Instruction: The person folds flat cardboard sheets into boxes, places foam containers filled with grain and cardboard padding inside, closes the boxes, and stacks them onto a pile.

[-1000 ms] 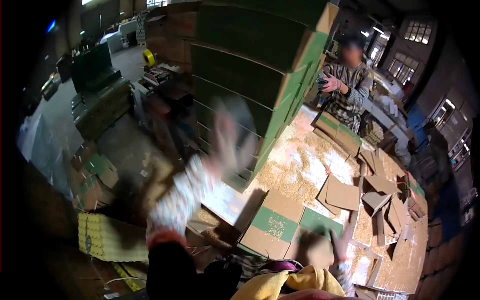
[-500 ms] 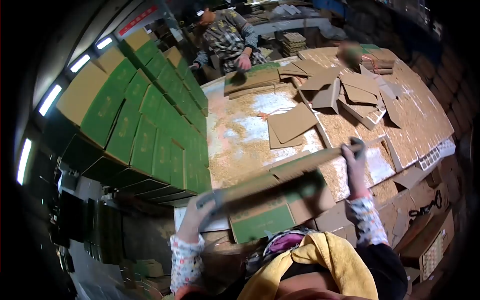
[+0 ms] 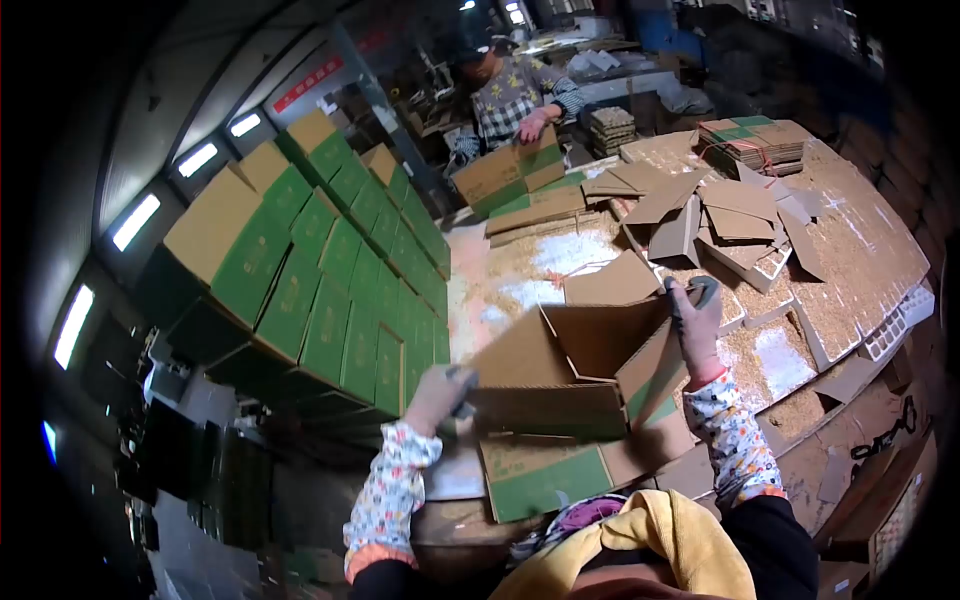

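Note:
An opened cardboard box (image 3: 548, 410), brown inside with green on its outer side, stands spread between my hands over the near edge of the table. My left hand (image 3: 440, 398), in a grey-tipped glove, grips its left end. At the right, my right hand (image 3: 697, 315) has its gloved fingers curled round the upper edge of a side panel. Beneath the box lies a flat green and brown carton (image 3: 545, 478). A loose brown cardboard sheet (image 3: 612, 280) rests just behind the box.
Stacked green boxes (image 3: 330, 300) rise at the left. Across the table (image 3: 475, 280), strewn with wood shavings, a person (image 3: 520, 100) holds another carton (image 3: 510, 172). Cardboard pieces (image 3: 735, 210), a tied carton bundle (image 3: 755, 145) and a white grid tray (image 3: 885, 330) are at the right.
The flat carton between my hands has opened into a box shape. Across the table the person has lifted a carton. My view has shifted slightly, after swinging away from the box stack.

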Demonstrator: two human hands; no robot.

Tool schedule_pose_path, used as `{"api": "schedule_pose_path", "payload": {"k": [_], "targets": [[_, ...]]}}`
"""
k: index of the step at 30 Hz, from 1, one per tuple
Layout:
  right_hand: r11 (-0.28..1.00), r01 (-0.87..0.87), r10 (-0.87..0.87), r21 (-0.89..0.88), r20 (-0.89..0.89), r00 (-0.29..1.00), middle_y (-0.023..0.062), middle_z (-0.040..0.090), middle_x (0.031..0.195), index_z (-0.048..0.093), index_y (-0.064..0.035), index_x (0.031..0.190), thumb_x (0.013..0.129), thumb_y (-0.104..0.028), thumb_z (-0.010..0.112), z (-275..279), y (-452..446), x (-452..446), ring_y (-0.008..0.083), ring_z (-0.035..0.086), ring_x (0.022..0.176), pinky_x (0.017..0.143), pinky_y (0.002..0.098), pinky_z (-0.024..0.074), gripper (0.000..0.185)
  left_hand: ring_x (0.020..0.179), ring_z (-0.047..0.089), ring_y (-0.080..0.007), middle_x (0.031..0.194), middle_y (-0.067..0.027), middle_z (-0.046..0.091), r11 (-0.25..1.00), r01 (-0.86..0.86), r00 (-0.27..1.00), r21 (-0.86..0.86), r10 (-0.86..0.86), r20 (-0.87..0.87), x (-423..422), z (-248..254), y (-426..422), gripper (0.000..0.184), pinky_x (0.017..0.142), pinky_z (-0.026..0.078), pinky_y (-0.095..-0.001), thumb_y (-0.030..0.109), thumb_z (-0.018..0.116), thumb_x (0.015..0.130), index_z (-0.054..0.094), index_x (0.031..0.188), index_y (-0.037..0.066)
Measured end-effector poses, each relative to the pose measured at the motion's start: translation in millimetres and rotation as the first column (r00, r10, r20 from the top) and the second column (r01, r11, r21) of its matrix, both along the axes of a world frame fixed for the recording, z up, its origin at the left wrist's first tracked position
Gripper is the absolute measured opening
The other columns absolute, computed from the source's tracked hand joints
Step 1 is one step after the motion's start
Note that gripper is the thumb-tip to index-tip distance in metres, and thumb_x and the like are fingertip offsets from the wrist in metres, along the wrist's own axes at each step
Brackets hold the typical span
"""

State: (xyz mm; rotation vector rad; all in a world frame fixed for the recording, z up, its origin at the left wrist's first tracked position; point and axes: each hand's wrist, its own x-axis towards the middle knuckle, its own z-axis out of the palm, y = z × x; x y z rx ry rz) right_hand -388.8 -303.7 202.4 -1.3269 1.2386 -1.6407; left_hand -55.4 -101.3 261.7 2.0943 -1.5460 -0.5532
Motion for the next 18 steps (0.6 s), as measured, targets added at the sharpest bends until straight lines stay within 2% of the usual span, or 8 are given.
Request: {"api": "schedule_pose_path", "payload": {"k": [3,5,7,11,14,15,16,18], "targets": [[0.999,-0.032,0.031,0.009,0.119,0.992,0.0117,0.054,0.099,0.047,0.0033,0.111,0.079,-0.024,0.073,-34.0,-14.6,-10.7,0.0175,0.052,0.087,0.078,0.0303,0.0443,0.049,0.078,0.064,-0.0334,0.078,-0.0190,0.066,0.946,-0.014,0.807,0.324,-0.180,0.562,-66.7,29.7,16.7,0.047,0.075,0.049,-0.0430,0.041,0.049,0.084,0.068,0.077,-0.002],[0.959,-0.280,0.277,-0.039,0.332,0.902,0.0157,0.052,0.113,0.033,0.0058,0.132,0.082,-0.029,0.070,-19.7,17.0,7.1,0.0212,0.051,0.107,0.092,0.0293,0.0408,0.071,0.077,0.063,-0.0360,0.082,-0.0224,0.064,0.802,0.277,0.564,0.529,-0.581,0.586,-91.8,35.3,19.6,0.057,0.076,0.046,-0.0417,0.047,0.044,0.087,0.067,0.078,-0.004],[0.878,-0.475,0.477,0.068,-0.019,0.879,0.0208,0.048,0.124,0.024,0.0098,0.137,0.076,-0.044,0.072,-33.4,23.0,23.4,0.0290,0.046,0.118,0.101,0.0337,0.0353,0.095,0.078,0.063,-0.0364,0.078,-0.0215,0.065,0.506,0.574,0.482,0.643,-0.844,0.234,-114.2,15.2,12.4,0.065,0.078,0.046,-0.0407,0.055,0.044,0.085,0.067,0.073,-0.005],[0.813,-0.578,0.546,0.068,-0.431,0.718,0.0277,0.039,0.135,0.024,0.0090,0.138,0.077,-0.042,0.072,-15.4,48.6,72.4,0.0325,0.039,0.127,0.106,0.0361,0.0298,0.092,0.075,0.063,-0.0354,0.075,-0.0190,0.065,0.485,0.479,0.648,0.732,-0.758,0.078,-118.6,12.0,-17.6,0.060,0.070,0.049,-0.0420,0.058,0.050,0.078,0.068,0.073,0.000],[0.767,-0.622,0.641,0.161,-0.152,0.752,0.0245,0.045,0.131,0.033,0.0084,0.134,0.079,-0.044,0.069,0.1,17.8,48.2,0.0289,0.042,0.125,0.105,0.0339,0.0312,0.084,0.061,0.059,-0.0319,0.061,-0.0162,0.057,0.739,0.574,0.622,0.353,-0.674,0.400,-29.2,8.6,-7.8,0.026,0.054,0.046,-0.0415,0.029,0.054,0.082,0.067,0.080,0.006],[0.789,-0.603,0.614,0.122,-0.107,0.782,0.0231,0.046,0.131,0.034,0.0078,0.134,0.078,-0.044,0.069,-10.7,0.2,38.6,0.0276,0.042,0.124,0.104,0.0334,0.0319,0.083,0.058,0.060,-0.0240,0.065,-0.0155,0.059,0.912,0.264,0.964,0.315,-0.254,-0.072,-29.4,31.0,0.8,0.019,0.054,0.047,-0.0382,0.017,0.052,0.084,0.064,0.085,0.002],[0.767,-0.635,0.640,0.090,-0.184,0.746,0.0214,0.046,0.131,0.034,0.0073,0.134,0.078,-0.043,0.069,-17.7,-9.6,29.7,0.0265,0.042,0.124,0.104,0.0328,0.0322,0.083,0.057,0.059,-0.0220,0.060,-0.0122,0.055,0.815,0.579,0.742,-0.021,-0.516,0.428,16.3,-6.9,6.8,0.020,0.050,0.045,-0.0361,0.020,0.053,0.085,0.063,0.086,0.003],[0.622,-0.771,0.781,0.138,-0.179,0.598,0.0226,0.047,0.129,0.036,0.0074,0.132,0.075,-0.044,0.071,-11.5,5.1,25.1,0.0284,0.044,0.122,0.103,0.0336,0.0336,0.085,0.050,0.058,-0.0211,0.057,-0.0106,0.055,0.998,-0.017,0.993,0.067,0.025,-0.113,33.9,-49.9,-6.6,0.035,0.048,0.046,-0.0307,0.030,0.056,0.084,0.061,0.074,-0.003]]}}
